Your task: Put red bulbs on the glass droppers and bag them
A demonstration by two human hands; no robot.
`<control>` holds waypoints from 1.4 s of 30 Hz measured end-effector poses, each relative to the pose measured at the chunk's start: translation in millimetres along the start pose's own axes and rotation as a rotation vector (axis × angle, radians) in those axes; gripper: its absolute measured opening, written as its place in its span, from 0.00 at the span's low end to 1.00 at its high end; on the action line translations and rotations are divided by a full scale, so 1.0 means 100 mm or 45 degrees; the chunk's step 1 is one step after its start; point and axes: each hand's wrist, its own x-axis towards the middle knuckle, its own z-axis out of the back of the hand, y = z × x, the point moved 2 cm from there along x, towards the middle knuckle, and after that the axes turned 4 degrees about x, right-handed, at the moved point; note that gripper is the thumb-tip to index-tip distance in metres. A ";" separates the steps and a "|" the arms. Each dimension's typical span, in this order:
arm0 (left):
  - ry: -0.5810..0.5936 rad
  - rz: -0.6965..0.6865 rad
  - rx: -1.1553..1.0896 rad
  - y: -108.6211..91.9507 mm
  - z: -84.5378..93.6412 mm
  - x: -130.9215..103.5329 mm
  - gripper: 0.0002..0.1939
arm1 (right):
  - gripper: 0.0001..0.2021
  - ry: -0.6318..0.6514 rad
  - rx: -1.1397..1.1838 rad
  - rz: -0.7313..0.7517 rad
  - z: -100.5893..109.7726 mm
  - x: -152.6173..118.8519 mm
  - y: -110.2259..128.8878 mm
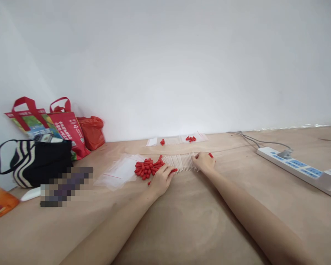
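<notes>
Red piece (174, 170) pinched by fingers of left hand (161, 179), sticks (179, 163) on desk (179, 224) met by right hand (204, 162), its fingers' pinch hidden, sticks hemmed at nine o'clock by red heap (145, 168), then clear bags (121, 167), packets (152, 141) at twelve, power strip (289, 167) at three.

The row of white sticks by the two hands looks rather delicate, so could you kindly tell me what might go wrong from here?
The right hand, at the row's right end, could knock the white sticks askew. The loose red pieces beside the left hand might scatter if nudged.
</notes>
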 end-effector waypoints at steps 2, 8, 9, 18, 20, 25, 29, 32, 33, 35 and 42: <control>-0.007 -0.001 -0.006 0.00 0.01 0.00 0.07 | 0.12 -0.127 0.116 0.082 0.05 -0.03 -0.03; -0.008 0.025 -0.024 0.06 -0.01 0.02 0.06 | 0.09 -0.202 0.385 0.604 0.18 -0.34 -0.22; -0.005 0.021 -0.021 0.07 -0.01 0.03 0.06 | 0.09 -0.168 0.385 0.665 0.18 -0.39 -0.25; 0.065 0.056 -0.213 -0.15 0.05 -0.02 0.05 | 0.05 0.121 0.573 0.874 0.14 -0.58 -0.17; 0.144 0.131 -0.330 -0.17 0.02 -0.03 0.06 | 0.04 0.186 0.639 0.933 0.13 -0.61 -0.14; 0.213 0.280 -0.486 -0.08 -0.03 0.01 0.10 | 0.03 0.225 0.679 0.996 0.16 -0.69 -0.09; 0.237 0.275 -0.513 -0.03 -0.03 0.03 0.10 | 0.03 0.230 0.609 1.085 0.17 -0.71 -0.07; 0.234 0.297 -0.525 -0.03 -0.03 0.03 0.09 | 0.04 0.231 0.566 1.114 0.15 -0.70 -0.08; 0.235 0.302 -0.528 -0.03 -0.03 0.03 0.09 | 0.04 0.232 0.546 1.126 0.15 -0.70 -0.08; 0.238 0.308 -0.524 -0.03 -0.03 0.02 0.09 | 0.04 0.228 0.500 1.151 0.15 -0.70 -0.08; 0.217 0.275 -0.467 -0.07 0.01 0.02 0.09 | 0.04 0.246 0.477 1.194 0.20 -0.75 -0.06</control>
